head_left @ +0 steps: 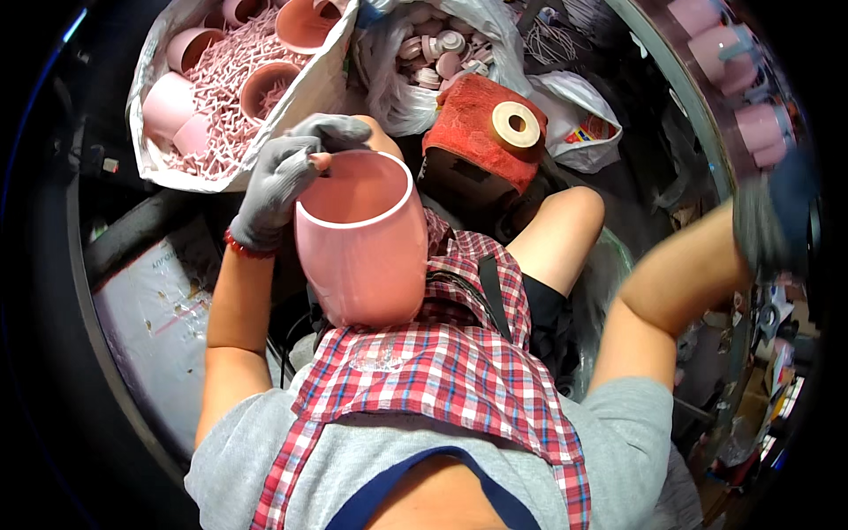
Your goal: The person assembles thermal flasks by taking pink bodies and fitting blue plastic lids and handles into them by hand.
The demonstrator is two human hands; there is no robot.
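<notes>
A large glossy pink cup-shaped vessel (367,256) with a pale rim stands upright over my lap, its opening facing up. My left hand (287,181), in a grey knit glove with a bare fingertip showing, is closed at the far left of its rim. Some of those fingers are hidden behind the vessel. Out at the far right edge, my right hand (773,221) wears a dark glove and is smeared by motion. Its fingers cannot be made out, nor whether it holds anything. The nearest things to it are pink vessels (761,128) on a rack.
A white sack (208,184) at the far left holds pink vessels and many thin pink sprue pieces (234,84). Beside it, a clear bag (389,102) contains round pink and white parts. A red cloth (468,119) covers a stand bearing a cream ring (517,124). The rack's curved edge (680,97) runs along the right.
</notes>
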